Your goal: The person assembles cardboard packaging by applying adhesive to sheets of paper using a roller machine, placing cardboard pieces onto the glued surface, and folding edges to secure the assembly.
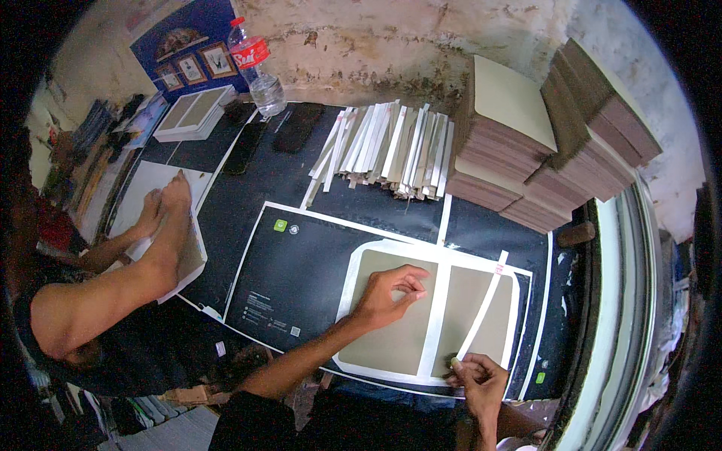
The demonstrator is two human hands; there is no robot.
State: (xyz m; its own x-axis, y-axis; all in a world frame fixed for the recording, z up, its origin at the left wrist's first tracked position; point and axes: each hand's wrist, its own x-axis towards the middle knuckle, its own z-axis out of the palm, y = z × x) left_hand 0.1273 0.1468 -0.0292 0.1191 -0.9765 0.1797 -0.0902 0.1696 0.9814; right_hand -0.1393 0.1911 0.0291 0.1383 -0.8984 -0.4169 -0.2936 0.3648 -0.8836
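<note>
Before me lies a white sheet [435, 319] with two grey-brown boards on it, a left board [376, 342] and a right board [462, 293], parted by a white band. My left hand [392, 295] hovers over the left board, fingers curved, thumb apart, nothing between them. Near the lower edge of the right board, my right hand [481, 383] pinches the bottom end of a narrow white strip [481, 312]. This strip slants up across the right board, its far end with a small red mark reaching past the board's top edge.
Beyond the sheet is a pile of white and grey strips [395, 150]. Tall stacks of boards [504, 143] stand at right, by a ledge [609, 248]. A plastic bottle [259, 71] and a stack of covers [194, 113] sit farther back. At left, another person's hands [169, 199] press on a pale sheet.
</note>
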